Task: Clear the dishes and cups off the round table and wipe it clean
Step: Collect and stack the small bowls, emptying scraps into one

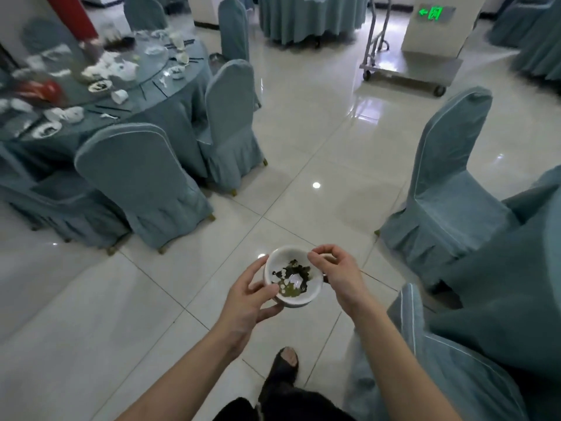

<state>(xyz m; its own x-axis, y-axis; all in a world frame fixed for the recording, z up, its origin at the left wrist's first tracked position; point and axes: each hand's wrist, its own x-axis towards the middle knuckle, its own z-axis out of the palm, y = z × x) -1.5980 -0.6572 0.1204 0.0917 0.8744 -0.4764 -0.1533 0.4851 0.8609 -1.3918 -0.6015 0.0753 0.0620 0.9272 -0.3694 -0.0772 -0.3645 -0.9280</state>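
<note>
A white bowl [293,299] with dark green leftovers and a little liquid is held over the tiled floor, low in the middle of the view. My left hand [249,296] grips its left side, thumb on the rim. My right hand [337,273] holds the right rim with curled fingers. Far off at the upper left stands the round table [170,95] under a blue-grey cloth. It carries several white dishes, cups, chopsticks and a glass turntable [158,60].
Blue-covered chairs [142,180] ring the round table; another chair [449,183] stands at the right and one [425,360] close by my right arm. A metal trolley [406,71] is at the back. A person's red sleeve [76,16] reaches over the table.
</note>
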